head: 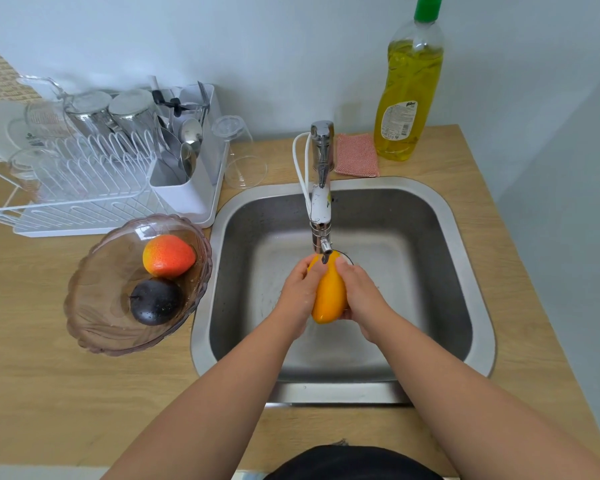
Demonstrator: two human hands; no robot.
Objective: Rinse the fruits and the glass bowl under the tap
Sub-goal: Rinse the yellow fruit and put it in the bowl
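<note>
A long yellow-orange fruit (329, 295) is held over the steel sink (465, 258), its far tip right under the tap spout (321, 216). My left hand (298, 292) wraps its left side and my right hand (359, 296) its right side. Left of the sink, a tinted glass bowl (94, 313) stands on the wooden counter. Inside it lie a red-and-yellow fruit (168, 255) and a dark purple fruit (156, 301). Running water is not clearly visible.
A white dish rack (94, 174) with glasses, plates and cutlery fills the back left. Two clear glasses (239, 154) lie beside it. A pink scrub cloth (357, 154) and a yellow dish-soap bottle (409, 88) stand behind the sink by the wall.
</note>
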